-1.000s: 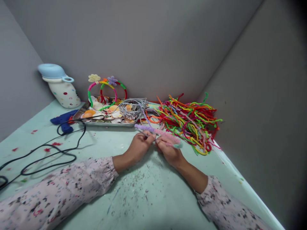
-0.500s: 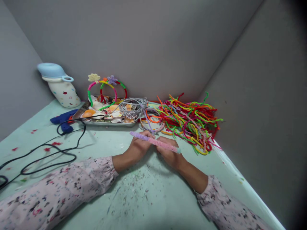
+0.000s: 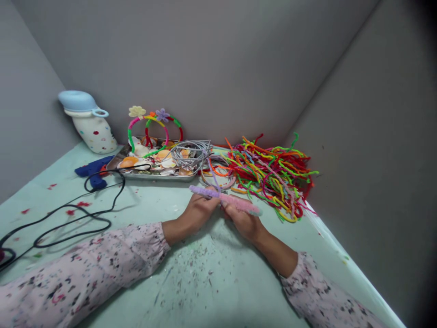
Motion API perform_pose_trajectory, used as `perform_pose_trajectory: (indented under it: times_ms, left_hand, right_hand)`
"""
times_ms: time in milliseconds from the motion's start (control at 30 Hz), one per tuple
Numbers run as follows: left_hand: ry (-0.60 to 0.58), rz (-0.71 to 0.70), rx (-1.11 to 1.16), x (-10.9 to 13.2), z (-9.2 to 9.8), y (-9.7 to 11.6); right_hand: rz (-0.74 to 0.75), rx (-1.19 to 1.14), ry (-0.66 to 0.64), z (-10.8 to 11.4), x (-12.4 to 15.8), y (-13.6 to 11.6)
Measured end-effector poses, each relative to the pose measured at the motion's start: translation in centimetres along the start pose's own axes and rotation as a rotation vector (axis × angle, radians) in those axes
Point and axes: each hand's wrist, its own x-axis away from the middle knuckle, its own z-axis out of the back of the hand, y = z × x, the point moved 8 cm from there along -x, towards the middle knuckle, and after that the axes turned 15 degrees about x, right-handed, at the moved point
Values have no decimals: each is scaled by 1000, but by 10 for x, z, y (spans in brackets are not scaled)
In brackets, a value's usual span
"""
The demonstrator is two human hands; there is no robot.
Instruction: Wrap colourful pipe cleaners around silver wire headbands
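Note:
Both hands meet over the pale green table (image 3: 211, 282) and grip one thin band wrapped in fuzzy pipe cleaner (image 3: 226, 199), purple at its left end, pink in the middle, light green at the right tip. My left hand (image 3: 198, 210) pinches the purple part with closed fingers. My right hand (image 3: 243, 219) is closed round the pink part. A loose purple strand rises from the band between the hands. Just beyond lies a pile of coloured pipe cleaners (image 3: 273, 173).
A metal tray (image 3: 153, 175) of shell-like pieces and a coil of grey wire (image 3: 190, 152) stands behind the hands, with decorated headbands (image 3: 150, 125) upright in it. A blue glue gun (image 3: 92, 171) and black cord (image 3: 68, 214) lie left. A blue-lidded white jug (image 3: 90, 123) leans in the corner.
The wrapped band has been turned and shifted a little between my hands; both hands keep their hold. The view has moved slightly.

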Motion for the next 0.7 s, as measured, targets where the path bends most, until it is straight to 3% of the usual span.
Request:
perform_pose_trajectory:
  times_ms: [67, 200, 700]
  left_hand:
    - [8, 64, 41, 0, -2, -1]
    - [11, 49, 119, 1, -4, 1]
    - [-33, -13, 107, 4, -7, 6]
  right_hand:
    - [-93, -68, -5, -1, -2, 6]
    - [-193, -248, 29, 1, -4, 12]
    - [-193, -310, 1, 2, -4, 5]
